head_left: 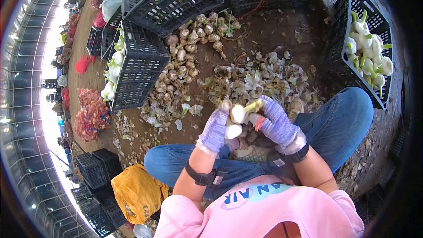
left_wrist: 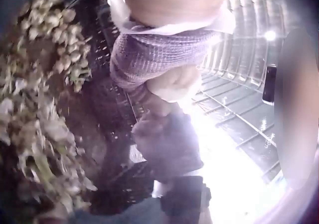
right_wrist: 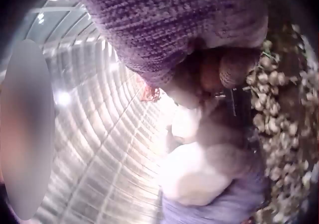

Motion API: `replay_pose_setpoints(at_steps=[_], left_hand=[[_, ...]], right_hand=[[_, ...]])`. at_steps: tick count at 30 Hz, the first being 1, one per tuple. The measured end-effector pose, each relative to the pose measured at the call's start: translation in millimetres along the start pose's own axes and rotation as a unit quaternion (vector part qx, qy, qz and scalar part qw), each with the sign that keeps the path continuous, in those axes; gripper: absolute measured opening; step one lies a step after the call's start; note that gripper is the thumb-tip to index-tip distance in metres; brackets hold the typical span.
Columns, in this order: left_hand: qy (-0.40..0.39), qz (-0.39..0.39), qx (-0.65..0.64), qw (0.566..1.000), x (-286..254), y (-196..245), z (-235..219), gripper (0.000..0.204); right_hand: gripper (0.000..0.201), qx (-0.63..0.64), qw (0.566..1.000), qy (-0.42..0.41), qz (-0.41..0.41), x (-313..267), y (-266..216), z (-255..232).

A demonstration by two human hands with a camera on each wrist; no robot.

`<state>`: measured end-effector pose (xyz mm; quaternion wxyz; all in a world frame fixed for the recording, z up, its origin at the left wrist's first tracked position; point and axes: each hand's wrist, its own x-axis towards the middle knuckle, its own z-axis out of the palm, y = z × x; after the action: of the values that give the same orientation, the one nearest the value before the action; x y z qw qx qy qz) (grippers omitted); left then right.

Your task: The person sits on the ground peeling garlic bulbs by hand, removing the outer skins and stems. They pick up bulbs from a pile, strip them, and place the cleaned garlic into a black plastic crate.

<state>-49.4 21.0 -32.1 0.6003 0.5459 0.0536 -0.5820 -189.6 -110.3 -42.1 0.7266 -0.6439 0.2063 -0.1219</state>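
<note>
In the head view my left hand (head_left: 215,128), in a purple knitted glove, grips a garlic bulb (head_left: 238,113) with its stem (head_left: 253,105) pointing right. A second, whiter garlic bulb (head_left: 232,131) sits just below it in the same hand; the left wrist view shows a pale bulb (left_wrist: 175,83) against the glove. My right hand (head_left: 278,123), gloved alike, has its fingers curled at the first bulb's stem side. A small red patch (head_left: 259,123) shows by those fingers. Up close in the right wrist view, a bright peeled bulb (right_wrist: 194,176) lies below the curled right fingers (right_wrist: 234,69).
Unpeeled garlic bulbs (head_left: 192,37) are heaped ahead, with loose skins (head_left: 260,77) nearer. Black crates (head_left: 143,57) of garlic stand left and ahead, another crate (head_left: 337,57) right. A yellow sack (head_left: 136,194) and red net bags (head_left: 92,114) lie to the left.
</note>
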Motion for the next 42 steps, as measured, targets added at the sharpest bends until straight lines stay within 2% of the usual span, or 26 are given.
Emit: replay_pose_setpoints(at_steps=[1, 3, 4, 5, 6, 7, 8, 9, 11, 12, 13, 14, 15, 17, 19, 20, 21, 23, 25, 27, 30, 32, 34, 37, 38, 42], left_hand=[[-0.001, -0.001, 0.000, 1.000, -0.4, -2.1, 5.6, 0.059], [0.061, 0.210, 0.178, 0.959, -12.7, 3.5, 27.8, 0.060], [0.062, 0.224, 0.215, 0.948, -18.0, 5.7, 34.1, 0.062], [0.062, 0.224, 0.215, 0.949, -16.9, 5.6, 31.4, 0.062], [0.029, 0.200, 0.214, 0.956, -15.3, 6.4, 25.7, 0.060], [-0.004, 0.175, 0.214, 0.961, -14.9, 8.8, 21.3, 0.058], [-0.064, 0.151, 0.103, 0.981, -20.6, 18.0, 26.9, 0.055], [-0.075, 0.160, 0.126, 0.976, -15.3, 18.9, 15.4, 0.052], [-0.084, 0.147, 0.080, 0.982, -18.2, 23.0, 19.3, 0.052], [-0.085, 0.149, 0.081, 0.982, -15.7, 21.4, 16.2, 0.052], [-0.050, 0.210, 0.189, 0.958, -11.4, 17.8, 10.0, 0.050], [-0.015, 0.267, 0.295, 0.917, -10.5, 17.5, 9.3, 0.048], [-0.015, 0.266, 0.295, 0.917, -11.4, 16.6, 10.9, 0.048], [0.060, 0.240, 0.277, 0.928, -16.7, 16.9, 18.9, 0.043], [0.065, 0.233, 0.262, 0.934, -19.0, 22.7, 20.6, 0.035], [0.052, 0.252, 0.245, 0.935, -21.3, 24.5, 20.9, 0.034], [0.040, 0.269, 0.228, 0.935, -23.9, 25.5, 21.6, 0.032], [0.050, 0.289, 0.230, 0.928, -27.5, 26.2, 22.0, 0.031], [0.068, 0.333, 0.310, 0.888, -28.1, 25.2, 20.0, 0.030], [0.052, 0.369, 0.308, 0.875, -27.9, 25.0, 25.5, 0.031], [0.042, 0.425, 0.495, 0.756, -30.9, 28.7, 32.6, 0.032], [0.043, 0.411, 0.515, 0.750, -33.5, 29.6, 34.5, 0.032], [0.048, 0.397, 0.536, 0.744, -35.4, 30.8, 33.3, 0.032], [0.059, 0.409, 0.516, 0.750, -33.7, 32.0, 30.9, 0.033], [0.060, 0.424, 0.533, 0.730, -33.1, 32.0, 30.4, 0.033], [0.051, 0.445, 0.582, 0.679, -34.6, 29.9, 33.5, 0.034]], right_hand=[[0.030, 0.000, 1.000, 0.001, 0.000, 1.6, 3.5, -0.1], [0.031, -0.083, 0.987, 0.094, -0.100, 4.7, 13.3, 2.2], [0.028, -0.147, 0.973, 0.097, -0.146, 5.2, 13.2, 0.8], [0.028, -0.147, 0.974, 0.097, -0.146, 4.6, 10.0, -1.1], [0.025, 0.065, 0.996, 0.021, -0.049, 3.5, 4.4, -3.5], [0.023, 0.274, 0.959, -0.055, 0.049, 3.6, 1.6, -5.1], [0.022, 0.458, 0.880, -0.086, 0.086, 5.8, 5.5, -5.7], [0.022, 0.458, 0.880, -0.085, 0.087, 3.1, 3.3, -3.1], [0.026, 0.575, 0.812, -0.016, 0.098, 0.0, -5.8, 2.9], [0.028, 0.539, 0.838, -0.030, 0.086, 2.7, -5.4, 1.4], [0.028, 0.539, 0.838, -0.029, 0.085, 2.3, -6.3, 1.1], [0.028, 0.469, 0.879, -0.015, 0.083, 0.9, -8.1, 1.0], [0.028, 0.395, 0.915, -0.003, 0.081, 0.5, -9.1, 1.2], [0.029, 0.434, 0.897, -0.002, 0.080, 1.0, -9.4, 3.0], [0.030, 0.508, 0.858, 0.002, 0.075, 3.2, -9.6, 2.1], [0.031, 0.544, 0.838, 0.016, 0.034, 6.7, -8.6, -1.8], [0.032, 0.522, 0.852, 0.019, 0.027, 13.2, 0.9, -10.4], [0.036, 0.452, 0.876, 0.154, 0.062, 14.1, -15.6, -13.3], [0.040, 0.417, 0.897, 0.133, 0.060, 8.0, -17.2, -12.6], [0.044, 0.280, 0.958, 0.035, 0.057, 1.9, -24.3, -9.7], [0.043, 0.157, 0.986, 0.043, 0.029, 3.1, -11.8, 2.2], [0.042, 0.105, 0.993, 0.042, 0.018, 4.7, -15.9, -0.1], [0.035, 0.253, 0.957, -0.011, 0.138, 4.3, -23.3, -9.4], [0.031, 0.260, 0.956, -0.003, 0.135, 0.7, -13.2, -6.4], [0.029, 0.178, 0.981, -0.003, 0.074, 0.9, -16.0, -3.4], [0.023, 0.085, 0.995, 0.031, 0.035, -3.5, -11.7, 5.6]])
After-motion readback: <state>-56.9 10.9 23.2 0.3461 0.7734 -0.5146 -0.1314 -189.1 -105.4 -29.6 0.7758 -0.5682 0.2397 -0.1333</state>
